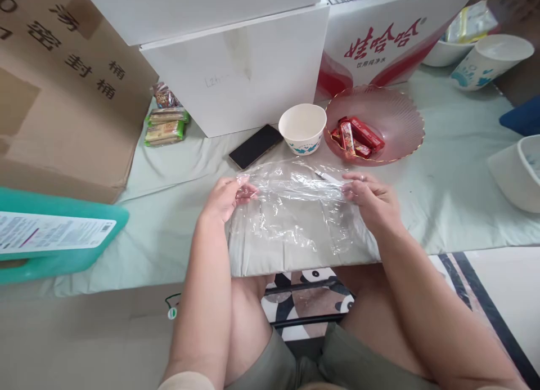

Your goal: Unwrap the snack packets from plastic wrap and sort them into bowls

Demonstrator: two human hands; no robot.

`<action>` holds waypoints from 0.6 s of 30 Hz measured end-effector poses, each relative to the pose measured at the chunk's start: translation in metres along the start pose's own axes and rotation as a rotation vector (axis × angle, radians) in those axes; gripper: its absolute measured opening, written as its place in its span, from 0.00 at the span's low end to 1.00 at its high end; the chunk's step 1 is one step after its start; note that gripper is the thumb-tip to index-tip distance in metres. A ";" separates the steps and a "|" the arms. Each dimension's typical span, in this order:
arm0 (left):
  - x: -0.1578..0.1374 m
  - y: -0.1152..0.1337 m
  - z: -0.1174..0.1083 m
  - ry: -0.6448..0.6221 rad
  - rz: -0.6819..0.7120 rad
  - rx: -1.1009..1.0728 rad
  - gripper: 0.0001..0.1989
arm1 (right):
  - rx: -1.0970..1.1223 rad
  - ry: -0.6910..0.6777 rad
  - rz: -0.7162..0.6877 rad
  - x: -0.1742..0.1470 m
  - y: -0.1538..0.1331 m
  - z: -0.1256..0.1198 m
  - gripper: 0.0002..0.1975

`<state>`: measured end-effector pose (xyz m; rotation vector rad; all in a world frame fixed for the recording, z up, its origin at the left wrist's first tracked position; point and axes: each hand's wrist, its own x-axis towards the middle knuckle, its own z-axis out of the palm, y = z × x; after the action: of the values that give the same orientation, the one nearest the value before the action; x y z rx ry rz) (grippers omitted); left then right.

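A thin, crinkled sheet of clear plastic film (291,210) stretches between my two hands, over the table's front part. My left hand (225,197) pinches its left side with curled fingers. On the opposite side my right hand (371,201) grips the film between thumb and fingers. By the right fingertips a narrow white strip (329,178) shows at the film; whether it is held or lies underneath I cannot tell. Just beyond the film stand a white paper bowl (302,130) and a pink ribbed bowl (400,120) with red-wrapped snacks (358,138) in it. A black phone (256,146) lies left of the paper bowl.
White boxes (253,69) and a printed carton (379,46) line the back. A large cardboard box (63,108) and a green jug (63,210) are on the left, near wrapped snacks (164,132). Paper cups (491,63) and a white container (517,173) are at right.
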<state>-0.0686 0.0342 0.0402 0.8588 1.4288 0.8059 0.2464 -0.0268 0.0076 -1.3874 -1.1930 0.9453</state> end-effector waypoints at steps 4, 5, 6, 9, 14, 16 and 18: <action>-0.006 -0.004 -0.004 -0.055 0.089 0.034 0.13 | -0.195 -0.018 -0.060 -0.004 0.000 -0.004 0.05; -0.008 -0.004 -0.006 -0.075 0.120 0.039 0.13 | -0.222 -0.043 -0.086 -0.005 0.001 -0.004 0.04; -0.009 -0.005 -0.007 -0.094 0.149 0.043 0.14 | -0.241 -0.065 -0.119 -0.005 0.003 -0.004 0.06; -0.011 -0.006 -0.008 -0.105 0.199 0.033 0.14 | -0.273 -0.092 -0.259 -0.008 0.007 -0.003 0.14; -0.007 -0.007 -0.007 -0.004 0.096 -0.019 0.09 | -0.360 -0.107 -0.559 -0.018 -0.001 0.001 0.13; -0.005 -0.007 -0.006 0.029 0.088 -0.041 0.14 | -0.388 -0.155 -0.655 -0.023 -0.007 0.003 0.13; -0.005 -0.007 -0.004 0.025 0.095 -0.018 0.17 | -0.398 -0.212 -0.661 -0.026 -0.011 0.008 0.09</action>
<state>-0.0730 0.0267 0.0366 0.9108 1.4094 0.9024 0.2319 -0.0514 0.0156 -1.0722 -1.9203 0.3984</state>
